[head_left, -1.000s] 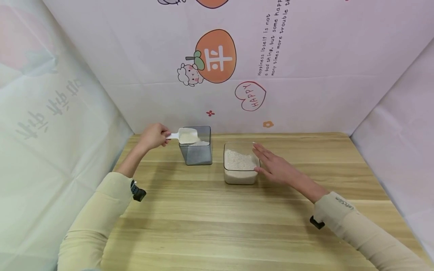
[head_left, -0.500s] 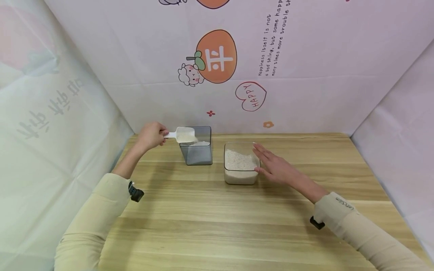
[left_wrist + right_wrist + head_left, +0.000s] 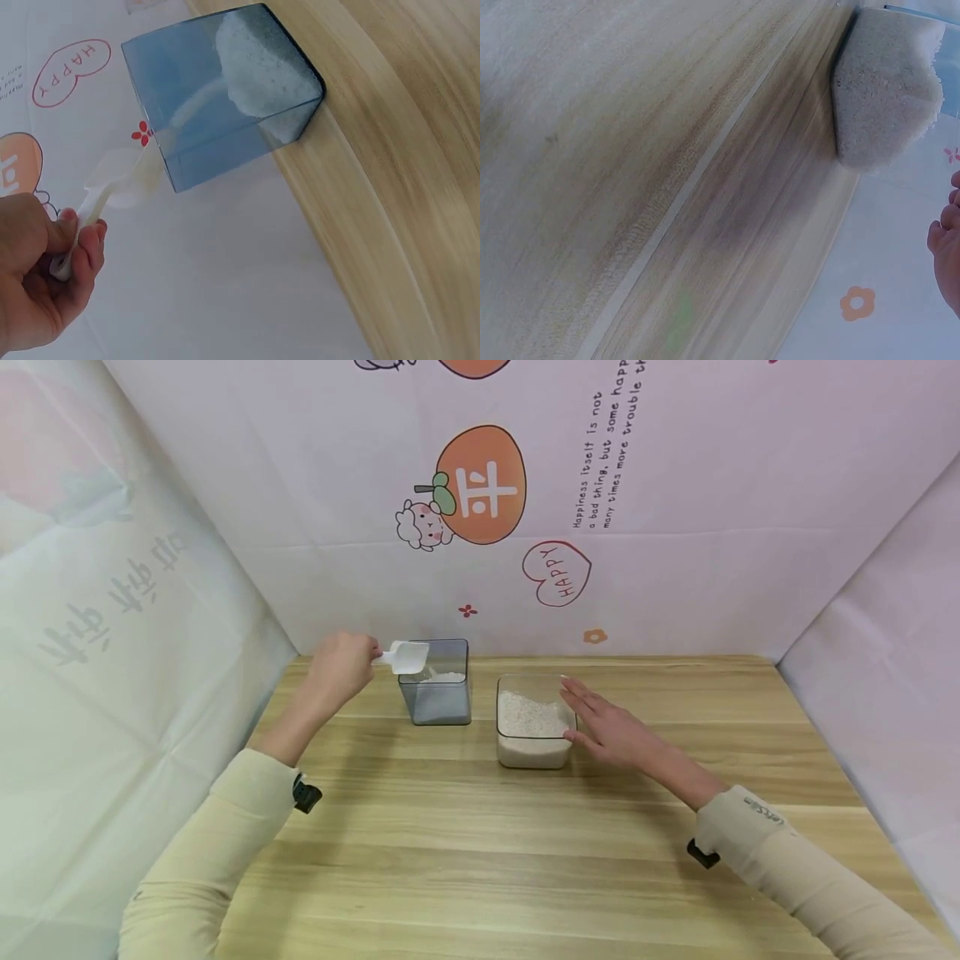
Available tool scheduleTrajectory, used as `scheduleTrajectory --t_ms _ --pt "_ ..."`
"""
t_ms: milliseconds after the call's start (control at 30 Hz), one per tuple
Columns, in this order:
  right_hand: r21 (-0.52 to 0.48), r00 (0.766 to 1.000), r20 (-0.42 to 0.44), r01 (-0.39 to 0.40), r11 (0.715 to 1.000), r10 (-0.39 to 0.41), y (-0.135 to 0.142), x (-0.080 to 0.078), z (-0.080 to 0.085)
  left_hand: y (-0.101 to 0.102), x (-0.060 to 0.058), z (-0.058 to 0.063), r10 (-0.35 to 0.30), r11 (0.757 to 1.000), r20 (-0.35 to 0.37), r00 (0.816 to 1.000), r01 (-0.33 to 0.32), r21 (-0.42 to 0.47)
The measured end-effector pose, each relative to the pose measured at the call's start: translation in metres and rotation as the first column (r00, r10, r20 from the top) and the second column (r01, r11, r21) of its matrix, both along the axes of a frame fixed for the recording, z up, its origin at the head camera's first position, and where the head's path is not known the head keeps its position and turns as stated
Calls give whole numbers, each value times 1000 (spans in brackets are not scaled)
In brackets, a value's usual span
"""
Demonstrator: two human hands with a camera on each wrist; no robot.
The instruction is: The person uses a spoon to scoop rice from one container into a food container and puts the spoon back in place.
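Note:
My left hand (image 3: 341, 668) grips the handle of a white scoop (image 3: 409, 657), tipped over the left rim of a blue-grey see-through container (image 3: 442, 703). From the scoop, a pale stream (image 3: 196, 105) falls onto the white heap (image 3: 259, 67) inside, plain in the left wrist view. To the right stands a clear square container (image 3: 534, 753) with off-white grainy stuff (image 3: 528, 714) in it. My right hand (image 3: 611, 731) lies with fairly straight fingers against its right side, fingertips by the rim. Only part of this hand shows in the right wrist view.
Both containers stand on a wood-grain table (image 3: 510, 860), near its back edge. A white printed sheet (image 3: 337, 543) rises close behind them, with more white sheeting at left and right. A gap separates the two containers.
My left hand has turned the scoop over so its contents run out; earlier its bowl showed pale stuff inside. The right hand and both containers keep their places.

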State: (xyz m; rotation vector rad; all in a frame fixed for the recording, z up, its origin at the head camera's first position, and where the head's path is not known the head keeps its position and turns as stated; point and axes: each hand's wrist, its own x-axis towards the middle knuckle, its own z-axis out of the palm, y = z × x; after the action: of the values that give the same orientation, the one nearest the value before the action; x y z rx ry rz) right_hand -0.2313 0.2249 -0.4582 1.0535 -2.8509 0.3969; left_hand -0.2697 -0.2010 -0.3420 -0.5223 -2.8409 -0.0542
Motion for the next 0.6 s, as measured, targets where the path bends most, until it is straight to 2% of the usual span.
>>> scheduleTrajectory --t_ms 200,333,400,500,567,600 --pt "16 1000 -7 -14 1000 14 0 1 4 7 9 0 -37 998 -122 992 30 -55" --pt "30 1000 -23 -16 999 17 0 1 5 10 12 -4 -68 993 -186 980 48 -109" --pt "34 1000 -24 -19 999 20 1 1 5 12 15 -7 -105 984 -233 967 67 -165" --pt "39 1000 -16 -20 999 21 1 1 6 15 20 -11 -164 966 -308 937 90 -242" --pt "40 1000 -13 -18 999 19 1 2 7 16 22 -12 -183 960 -342 922 92 -264" --pt "40 1000 -10 -17 999 17 0 2 7 16 22 -13 -181 963 -345 921 94 -254"
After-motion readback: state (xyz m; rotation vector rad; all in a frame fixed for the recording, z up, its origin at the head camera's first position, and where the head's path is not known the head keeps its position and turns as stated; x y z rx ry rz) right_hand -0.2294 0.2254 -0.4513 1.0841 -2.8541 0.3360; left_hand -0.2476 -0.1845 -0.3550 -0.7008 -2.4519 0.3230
